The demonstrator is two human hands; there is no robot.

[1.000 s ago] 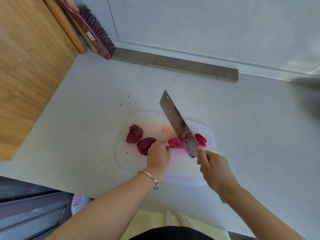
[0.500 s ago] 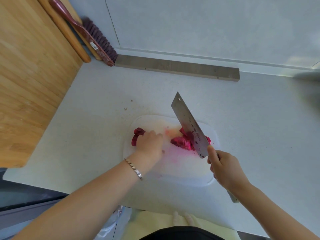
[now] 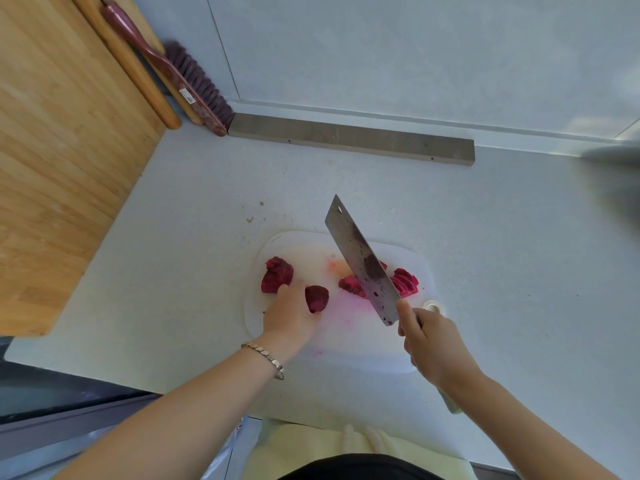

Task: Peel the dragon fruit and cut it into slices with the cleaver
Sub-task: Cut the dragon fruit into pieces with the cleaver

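Currently, my right grip (image 3: pixel 429 337) clasps the cleaver (image 3: pixel 363 268) above the slices (image 3: pixel 405 282); left grip (image 3: pixel 291 318) holds a fruit chunk (image 3: pixel 317 297).

cleaver handle (image 3: pixel 451 404) mostly inside right hand (image 3: pixel 433 344); blurred grey shape (image 3: pixel 613 156) far right

The counter (image 3: pixel 485 220) is pale grey with tiny specks. A big wood board (image 3: pixel 62 168) covers its left side, up to the top left of the frame. A white board (image 3: pixel 363 344) lies in the middle, near the front edge, with pink juice stains on it. A long grey bar (image 3: pixel 346 138) lies at the back, along the wall. A wood stick (image 3: pixel 138 74) and a brush (image 3: pixel 194 81) lean in the upper left, ends down on the counter. A few dark crumbs (image 3: pixel 250 220) sit just above the white board.
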